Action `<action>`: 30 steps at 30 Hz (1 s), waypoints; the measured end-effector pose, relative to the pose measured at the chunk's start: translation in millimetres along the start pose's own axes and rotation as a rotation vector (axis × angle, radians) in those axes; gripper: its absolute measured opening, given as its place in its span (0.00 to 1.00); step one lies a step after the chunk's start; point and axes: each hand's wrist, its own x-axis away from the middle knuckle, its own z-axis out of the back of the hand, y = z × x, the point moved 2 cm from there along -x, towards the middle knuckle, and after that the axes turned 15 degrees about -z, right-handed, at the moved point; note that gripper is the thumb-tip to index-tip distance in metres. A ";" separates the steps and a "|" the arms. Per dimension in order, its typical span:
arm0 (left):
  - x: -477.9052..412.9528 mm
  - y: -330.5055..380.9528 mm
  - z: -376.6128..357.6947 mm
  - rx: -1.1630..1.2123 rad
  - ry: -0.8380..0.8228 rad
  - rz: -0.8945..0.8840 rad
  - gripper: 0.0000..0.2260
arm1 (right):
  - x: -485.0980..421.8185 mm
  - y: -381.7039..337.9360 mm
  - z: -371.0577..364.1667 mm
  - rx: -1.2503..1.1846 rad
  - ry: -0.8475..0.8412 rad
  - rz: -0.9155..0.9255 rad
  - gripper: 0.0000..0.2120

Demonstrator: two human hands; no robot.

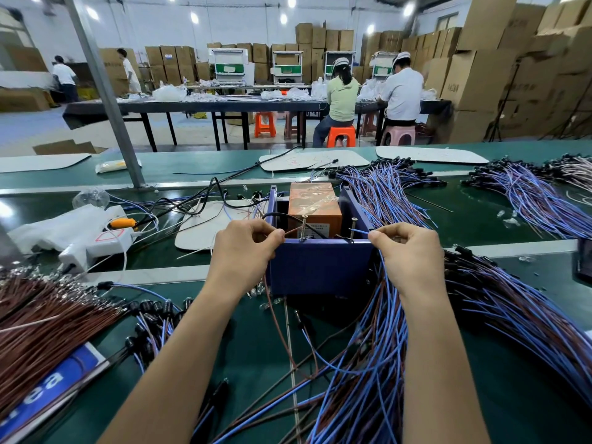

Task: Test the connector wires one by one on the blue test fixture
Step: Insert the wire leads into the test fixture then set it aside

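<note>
Since the head view is the only one, everything rests on it; one test looks to be in hand, with a thin brown lead [291,231] and a thin blue lead [360,231] held at the open-topped blue box-shaped test fixture [320,267], which stands on the green belt surface [243,354] between the two forearms. The left hand [245,248] pinches the brown lead between thumb and curled fingers [272,236] close to the left upright metal screw [303,228]; the right hand [408,251] pinches the blue lead at the right upright metal screw [353,228]; whether either tip truly touches its screw I cannot tell. I judge the job far from finished, though nothing marks which wires are tested and which wait.

Counted: one fixture; two screws on its near wall; one tape-wrapped orange block [312,203] inside it; two hands. Blue-and-brown wires lie in three heaps, too many to number: a near heap at the right [499,315], a far heap behind the fixture [381,187], and another far right [525,190]; a fourth bundle of brown wires [48,325] lies at the left.
</note>
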 end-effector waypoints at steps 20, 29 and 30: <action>-1.3 9.7 9.4 0.233 -0.072 0.051 0.08 | 6.8 -9.0 6.6 -0.060 -0.080 -0.010 0.09; 12.1 56.4 10.6 0.883 -0.224 0.126 0.09 | 60.0 -56.0 7.1 -0.177 -0.698 0.122 0.06; 11.4 57.6 12.8 0.924 -0.184 0.116 0.07 | 61.5 -56.8 7.9 -0.156 -0.710 0.138 0.05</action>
